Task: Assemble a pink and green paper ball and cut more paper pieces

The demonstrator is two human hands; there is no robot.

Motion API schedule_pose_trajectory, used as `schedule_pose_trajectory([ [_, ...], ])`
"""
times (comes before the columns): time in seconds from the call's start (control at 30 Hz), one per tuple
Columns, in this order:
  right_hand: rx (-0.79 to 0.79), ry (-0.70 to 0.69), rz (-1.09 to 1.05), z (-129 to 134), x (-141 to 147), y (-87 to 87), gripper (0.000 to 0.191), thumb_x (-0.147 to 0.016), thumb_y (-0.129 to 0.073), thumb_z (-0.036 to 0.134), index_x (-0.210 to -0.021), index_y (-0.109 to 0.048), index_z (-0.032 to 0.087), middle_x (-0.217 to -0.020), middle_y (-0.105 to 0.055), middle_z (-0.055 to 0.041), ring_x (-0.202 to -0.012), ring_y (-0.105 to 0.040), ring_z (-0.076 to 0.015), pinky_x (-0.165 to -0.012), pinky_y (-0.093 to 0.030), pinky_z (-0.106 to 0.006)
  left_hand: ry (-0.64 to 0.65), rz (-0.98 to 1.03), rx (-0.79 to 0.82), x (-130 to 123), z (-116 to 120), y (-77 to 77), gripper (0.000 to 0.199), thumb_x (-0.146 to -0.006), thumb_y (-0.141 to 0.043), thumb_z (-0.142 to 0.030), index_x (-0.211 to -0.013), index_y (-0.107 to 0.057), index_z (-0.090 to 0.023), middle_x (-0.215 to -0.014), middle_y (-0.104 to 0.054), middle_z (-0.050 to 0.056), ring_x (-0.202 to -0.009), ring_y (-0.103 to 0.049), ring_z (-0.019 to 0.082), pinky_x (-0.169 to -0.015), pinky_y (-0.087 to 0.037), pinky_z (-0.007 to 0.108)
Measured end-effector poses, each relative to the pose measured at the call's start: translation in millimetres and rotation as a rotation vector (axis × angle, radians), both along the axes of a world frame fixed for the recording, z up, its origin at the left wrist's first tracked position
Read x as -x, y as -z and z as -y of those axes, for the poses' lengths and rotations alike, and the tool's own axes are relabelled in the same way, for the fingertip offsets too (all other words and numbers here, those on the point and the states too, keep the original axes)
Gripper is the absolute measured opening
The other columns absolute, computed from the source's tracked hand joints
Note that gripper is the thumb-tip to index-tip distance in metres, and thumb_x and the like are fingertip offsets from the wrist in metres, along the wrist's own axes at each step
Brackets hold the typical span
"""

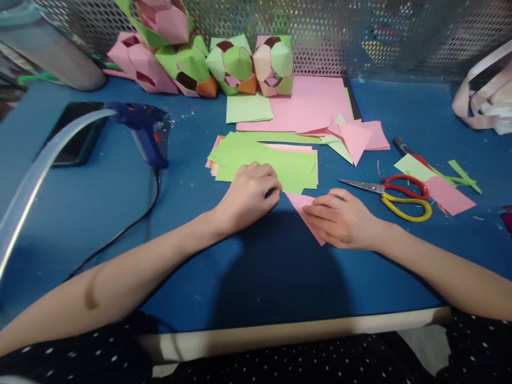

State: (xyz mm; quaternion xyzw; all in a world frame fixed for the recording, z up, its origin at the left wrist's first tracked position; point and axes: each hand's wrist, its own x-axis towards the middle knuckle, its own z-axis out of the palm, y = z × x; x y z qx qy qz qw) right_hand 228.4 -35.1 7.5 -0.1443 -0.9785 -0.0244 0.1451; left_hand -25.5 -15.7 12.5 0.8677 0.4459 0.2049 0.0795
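Observation:
On the blue table lies a folded pink paper triangle (307,205), its narrow tip pointing up and left. My right hand (344,220) rests over its right part with the fingers stretched out flat on the paper. My left hand (254,189) is closed, thumb and forefinger together right beside the triangle's tip. Whatever those fingertips hold, if anything, is hidden. Behind my left hand is a stack of green paper strips (290,162), with pink and orange sheets showing at its edges.
Scissors (374,188) with red and yellow handles lie right of my right hand, near paper scraps (452,196). Folded pink pieces (354,136) and pink sheets (312,104) lie behind. A glue gun (142,128), phone (78,133) and paper balls (230,64) stand left and back.

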Motion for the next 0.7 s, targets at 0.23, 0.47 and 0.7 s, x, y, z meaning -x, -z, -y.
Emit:
schedule_pose_trajectory([
  [0.23, -0.014, 0.033, 0.071, 4.6, 2.4, -3.9, 0.026, -0.097, -0.045, 0.021, -0.086, -0.069, 0.02, -0.088, -0.068, -0.0074, -0.085, -0.053, -0.0234, -0.07, -0.035, -0.04, 0.3, 0.109, -0.056, -25.6, 44.6, 0.1, 0.037, -0.093, -0.042, -0.013, -0.129, -0.051, -0.011, -0.131, -0.06, 0.018, -0.126, -0.054, 0.025, -0.104, -0.051, 0.044],
  [0.47, -0.047, 0.043, 0.133, 7.1, 4.7, -7.1, 0.032, -0.099, -0.04, 0.019, -0.083, -0.068, 0.017, -0.086, -0.066, -0.008, -0.079, -0.051, -0.0213, -0.064, -0.033, -0.038, 0.288, -0.166, -0.201, -29.6, 51.8, 19.0, 0.042, -0.094, -0.041, -0.016, -0.132, -0.046, 0.001, -0.132, -0.058, 0.026, -0.129, -0.053, 0.034, -0.109, -0.047, 0.048],
  [0.7, 0.062, 0.124, 0.09, 14.4, 4.7, -6.2, 0.032, -0.099, -0.039, 0.018, -0.086, -0.068, 0.02, -0.086, -0.066, -0.0066, -0.08, -0.054, -0.021, -0.064, -0.034, -0.04, 0.266, -0.297, -0.321, -35.1, 50.6, 11.8, 0.034, -0.093, -0.044, -0.015, -0.115, -0.06, 0.005, -0.115, -0.067, 0.027, -0.11, -0.065, 0.037, -0.098, -0.055, 0.047],
])
